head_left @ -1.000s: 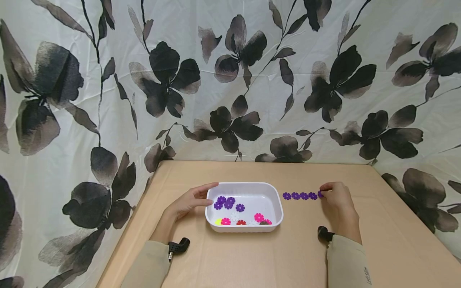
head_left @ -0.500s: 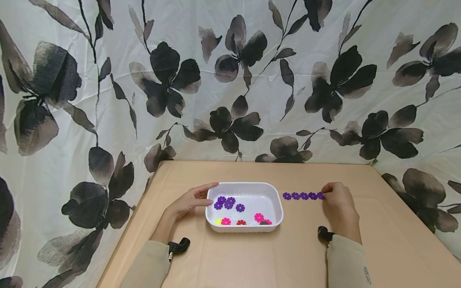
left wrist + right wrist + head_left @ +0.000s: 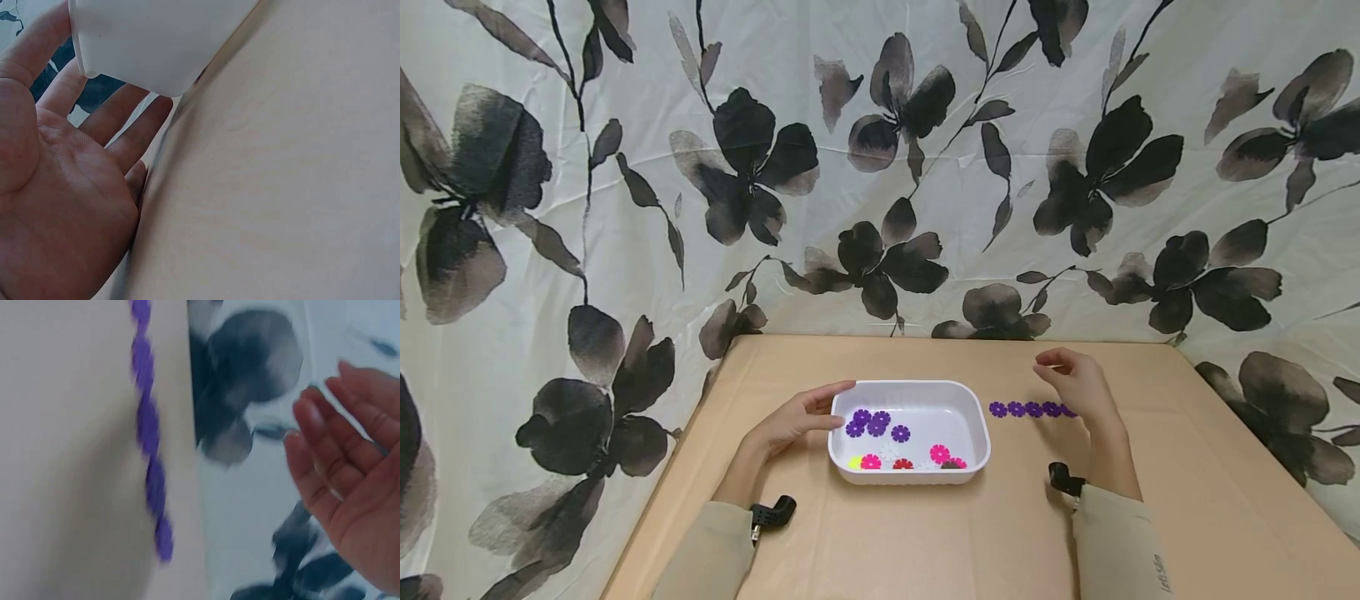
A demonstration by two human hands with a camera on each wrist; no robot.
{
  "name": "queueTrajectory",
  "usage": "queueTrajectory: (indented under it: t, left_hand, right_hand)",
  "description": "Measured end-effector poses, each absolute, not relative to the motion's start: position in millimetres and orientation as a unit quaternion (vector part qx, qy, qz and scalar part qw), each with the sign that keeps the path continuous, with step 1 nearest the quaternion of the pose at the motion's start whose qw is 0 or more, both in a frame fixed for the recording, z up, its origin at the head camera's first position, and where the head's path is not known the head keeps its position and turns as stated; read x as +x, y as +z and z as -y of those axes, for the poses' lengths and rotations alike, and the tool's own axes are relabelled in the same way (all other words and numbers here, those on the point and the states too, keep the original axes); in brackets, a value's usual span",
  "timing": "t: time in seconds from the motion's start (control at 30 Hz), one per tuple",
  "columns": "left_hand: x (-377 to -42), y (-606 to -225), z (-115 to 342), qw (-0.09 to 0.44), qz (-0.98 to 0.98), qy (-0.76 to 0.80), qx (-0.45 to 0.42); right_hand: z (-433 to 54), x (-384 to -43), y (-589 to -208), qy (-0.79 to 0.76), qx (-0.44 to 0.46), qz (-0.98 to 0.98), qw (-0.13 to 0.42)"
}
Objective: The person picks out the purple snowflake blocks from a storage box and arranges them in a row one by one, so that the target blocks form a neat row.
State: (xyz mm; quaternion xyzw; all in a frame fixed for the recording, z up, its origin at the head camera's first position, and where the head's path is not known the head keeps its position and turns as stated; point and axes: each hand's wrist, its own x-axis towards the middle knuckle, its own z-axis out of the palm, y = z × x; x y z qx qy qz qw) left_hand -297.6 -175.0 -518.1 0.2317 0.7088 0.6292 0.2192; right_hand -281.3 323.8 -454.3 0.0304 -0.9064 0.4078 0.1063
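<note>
My left hand (image 3: 790, 425) holds the left end of a white plastic tray (image 3: 910, 477), thumb at the rim and fingers along the outer wall, as the left wrist view of the hand (image 3: 69, 169) shows. Inside the tray lie several purple flower-shaped pieces (image 3: 876, 427). A row of linked or touching purple flower pieces (image 3: 1033, 409) lies on the table to the tray's right. Above and just beyond the row's right end hovers my right hand (image 3: 1078, 387), fingers loosely bent and nothing in them. In the right wrist view the purple row (image 3: 148, 425) is blurred, apart from the hand (image 3: 356, 481).
Pink pieces (image 3: 939, 453), a yellow piece (image 3: 854, 462) and a red piece (image 3: 902, 463) lie along the tray's near side, with whitish ones among them. The wooden table (image 3: 925, 542) ends at the back against a floral curtain (image 3: 880, 192).
My right hand has let go of the last purple flower piece, lifted off the row and moved away and slightly left. My left hand and the tray have stayed in place.
</note>
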Motion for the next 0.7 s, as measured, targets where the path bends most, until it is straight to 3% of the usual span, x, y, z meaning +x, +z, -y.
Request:
queueTrajectory:
  t: [0.23,0.7]
  left_hand:
    - [-298,-519,175,0.217,-0.711,0.626,0.234]
    - [-297,-517,174,0.219,-0.711,0.628,0.227]
  right_hand:
    - [-272,-288,-443,0.462,0.106,0.874,0.105]
    - [-191,-281,-439,0.460,0.212,0.860,0.054]
